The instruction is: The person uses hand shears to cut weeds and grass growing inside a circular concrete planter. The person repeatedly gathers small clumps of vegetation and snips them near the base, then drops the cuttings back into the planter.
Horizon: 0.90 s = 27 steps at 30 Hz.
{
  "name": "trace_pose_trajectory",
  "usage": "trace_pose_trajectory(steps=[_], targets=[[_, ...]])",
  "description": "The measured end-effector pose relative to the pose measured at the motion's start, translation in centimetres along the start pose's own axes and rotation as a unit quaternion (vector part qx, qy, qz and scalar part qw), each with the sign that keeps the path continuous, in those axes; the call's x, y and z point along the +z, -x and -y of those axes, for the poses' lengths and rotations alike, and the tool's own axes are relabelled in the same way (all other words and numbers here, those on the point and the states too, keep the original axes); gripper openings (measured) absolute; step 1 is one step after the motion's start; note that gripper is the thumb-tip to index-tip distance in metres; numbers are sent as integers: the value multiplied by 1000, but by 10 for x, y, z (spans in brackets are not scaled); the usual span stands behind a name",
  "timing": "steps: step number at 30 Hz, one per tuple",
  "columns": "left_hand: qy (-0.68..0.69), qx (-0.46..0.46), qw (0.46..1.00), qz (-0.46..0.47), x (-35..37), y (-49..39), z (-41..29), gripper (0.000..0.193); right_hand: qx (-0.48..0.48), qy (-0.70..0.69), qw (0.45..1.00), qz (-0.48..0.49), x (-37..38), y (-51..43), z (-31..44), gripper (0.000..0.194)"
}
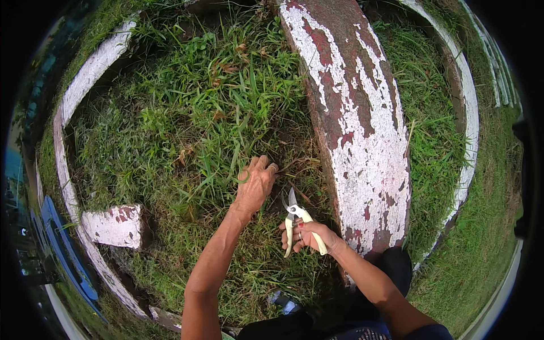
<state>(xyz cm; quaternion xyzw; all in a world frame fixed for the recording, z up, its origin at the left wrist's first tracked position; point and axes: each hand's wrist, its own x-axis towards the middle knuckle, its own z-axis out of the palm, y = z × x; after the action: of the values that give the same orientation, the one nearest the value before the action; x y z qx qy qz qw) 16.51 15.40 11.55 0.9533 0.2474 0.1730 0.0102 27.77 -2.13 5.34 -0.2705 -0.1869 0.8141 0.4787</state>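
Observation:
My left hand (257, 180) reaches down into the grass (221, 140), its fingertips at the base of some long blades, beside a patch of flattened, brownish grass. Its fingers are bent and partly hidden, so what they hold cannot be told. To its lower right, my right hand (308, 238) holds pruning shears (301, 216) with pale cream handles. The blades stand apart and point up towards the bare soil by my left hand. The handles are spread, one against the palm, with the fingers near the other.
A wide masonry curb (369, 161) with peeling white paint runs close along my right side. A low white curved border (63, 170) rings the grass, with a short painted block (114, 225) at the left. Blue bars (68, 255) lie beyond. My shoe (285, 302) rests below.

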Motion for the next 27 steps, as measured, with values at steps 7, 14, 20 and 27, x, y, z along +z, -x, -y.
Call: trace_pose_trajectory(steps=[7, 14, 20, 27], targets=[[358, -307, 877, -91, -18, 46, 26, 9, 3, 61, 998, 24, 7, -39, 15, 43], [332, -273, 890, -152, -11, 58, 27, 10, -20, 93, 995, -33, 23, -103, 30, 37], [165, -288, 923, -193, -32, 73, 27, 18, -1, 153, 986, -63, 15, -55, 9, 31], [-134, 130, 979, 80, -18, 2, -7, 48, -14, 26, 996, -90, 0, -37, -3, 36]])
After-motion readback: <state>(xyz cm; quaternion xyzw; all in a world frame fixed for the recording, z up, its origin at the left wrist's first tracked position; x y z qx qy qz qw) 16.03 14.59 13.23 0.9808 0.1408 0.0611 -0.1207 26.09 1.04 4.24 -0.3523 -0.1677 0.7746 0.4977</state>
